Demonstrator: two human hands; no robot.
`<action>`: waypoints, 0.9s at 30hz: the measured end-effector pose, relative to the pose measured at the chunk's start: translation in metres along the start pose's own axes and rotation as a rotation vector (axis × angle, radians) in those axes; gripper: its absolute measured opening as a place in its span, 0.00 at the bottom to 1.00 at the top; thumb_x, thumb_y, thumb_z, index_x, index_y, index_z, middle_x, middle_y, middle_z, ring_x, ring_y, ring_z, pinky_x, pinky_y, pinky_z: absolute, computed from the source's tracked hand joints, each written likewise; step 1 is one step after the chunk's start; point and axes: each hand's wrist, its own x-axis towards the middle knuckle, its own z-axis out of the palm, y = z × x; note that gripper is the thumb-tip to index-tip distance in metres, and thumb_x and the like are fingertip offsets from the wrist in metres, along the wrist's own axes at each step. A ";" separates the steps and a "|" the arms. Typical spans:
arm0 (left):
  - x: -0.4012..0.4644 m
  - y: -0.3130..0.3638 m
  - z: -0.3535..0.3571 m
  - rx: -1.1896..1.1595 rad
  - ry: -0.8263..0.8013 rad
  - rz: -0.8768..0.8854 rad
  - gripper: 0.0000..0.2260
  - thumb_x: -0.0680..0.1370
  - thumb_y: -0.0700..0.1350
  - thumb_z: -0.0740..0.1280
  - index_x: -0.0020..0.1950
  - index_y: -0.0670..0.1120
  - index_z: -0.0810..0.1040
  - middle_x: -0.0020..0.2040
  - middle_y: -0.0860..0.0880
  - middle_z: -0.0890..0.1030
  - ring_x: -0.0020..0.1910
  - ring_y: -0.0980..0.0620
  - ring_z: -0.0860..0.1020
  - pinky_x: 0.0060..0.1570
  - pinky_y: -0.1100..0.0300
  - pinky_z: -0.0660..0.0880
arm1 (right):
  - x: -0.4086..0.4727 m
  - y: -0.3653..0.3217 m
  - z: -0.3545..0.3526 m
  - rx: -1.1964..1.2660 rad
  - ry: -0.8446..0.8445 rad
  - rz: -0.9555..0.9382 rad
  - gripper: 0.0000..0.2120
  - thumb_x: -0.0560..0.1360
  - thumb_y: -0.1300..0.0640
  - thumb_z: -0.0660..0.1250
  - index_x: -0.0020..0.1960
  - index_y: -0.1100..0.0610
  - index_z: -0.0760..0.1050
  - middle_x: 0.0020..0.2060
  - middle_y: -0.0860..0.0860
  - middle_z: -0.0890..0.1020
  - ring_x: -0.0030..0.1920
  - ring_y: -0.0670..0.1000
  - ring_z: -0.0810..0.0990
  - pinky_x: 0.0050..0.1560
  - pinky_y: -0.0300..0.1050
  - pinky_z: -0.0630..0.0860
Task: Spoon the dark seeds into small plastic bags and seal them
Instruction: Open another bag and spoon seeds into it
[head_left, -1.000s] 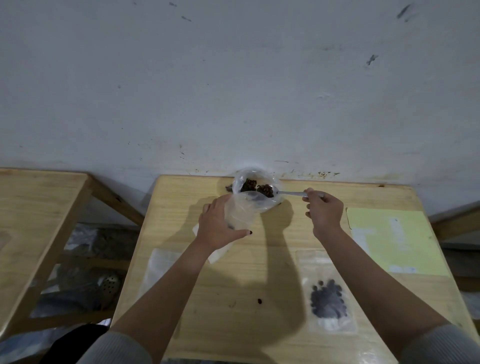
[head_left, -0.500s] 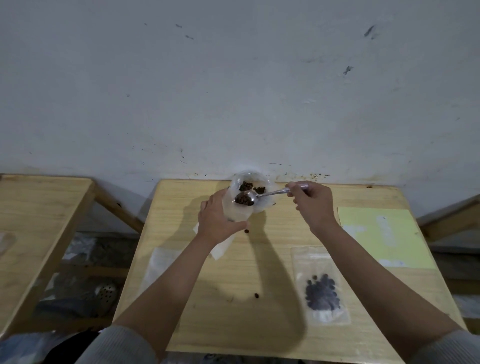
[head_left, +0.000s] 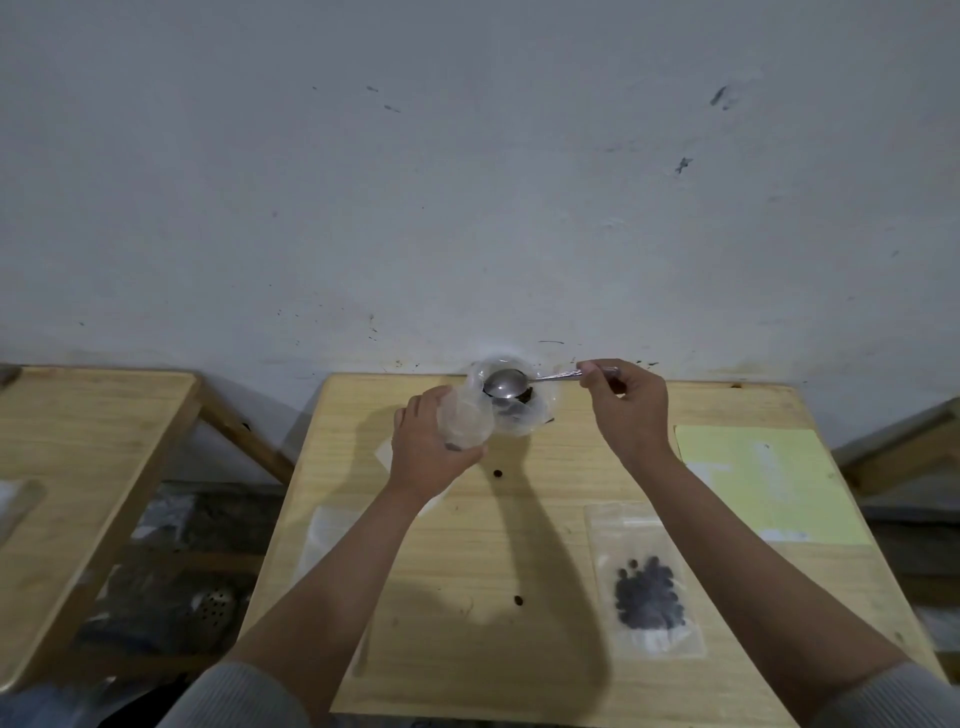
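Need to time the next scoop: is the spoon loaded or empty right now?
Empty. The spoon, held by the right hand over the clear container, shows a bare shiny bowl; a few seeds sit in the bag gripped by the left hand.

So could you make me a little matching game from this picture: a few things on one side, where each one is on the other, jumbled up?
Things:
1. spoon
2. small bag
3. filled bag
4. yellow sheet

Places:
a. lying flat on the table under the right forearm
b. held in the right hand, bowl over the clear tub
c. at the table's right edge
d. gripped in the left hand

Pairs: 1-b, 2-d, 3-a, 4-c
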 end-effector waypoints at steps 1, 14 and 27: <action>-0.002 -0.001 0.000 -0.008 0.017 0.012 0.41 0.56 0.64 0.68 0.66 0.50 0.69 0.58 0.52 0.73 0.56 0.52 0.67 0.54 0.63 0.60 | 0.000 0.003 0.000 0.002 0.024 0.029 0.06 0.75 0.57 0.68 0.43 0.57 0.82 0.34 0.48 0.80 0.33 0.43 0.74 0.35 0.28 0.69; -0.003 -0.021 0.000 0.044 0.044 0.050 0.38 0.60 0.53 0.80 0.67 0.47 0.70 0.59 0.51 0.75 0.57 0.50 0.70 0.56 0.60 0.62 | 0.015 0.059 0.045 -0.052 0.231 0.441 0.11 0.76 0.56 0.66 0.40 0.61 0.80 0.32 0.53 0.78 0.37 0.52 0.75 0.41 0.41 0.68; 0.001 -0.017 -0.004 -0.022 0.036 -0.067 0.49 0.55 0.68 0.72 0.71 0.49 0.65 0.61 0.52 0.72 0.58 0.51 0.67 0.60 0.51 0.68 | 0.024 0.078 0.064 0.025 0.251 0.649 0.18 0.73 0.55 0.71 0.59 0.60 0.75 0.48 0.54 0.79 0.50 0.55 0.78 0.54 0.51 0.75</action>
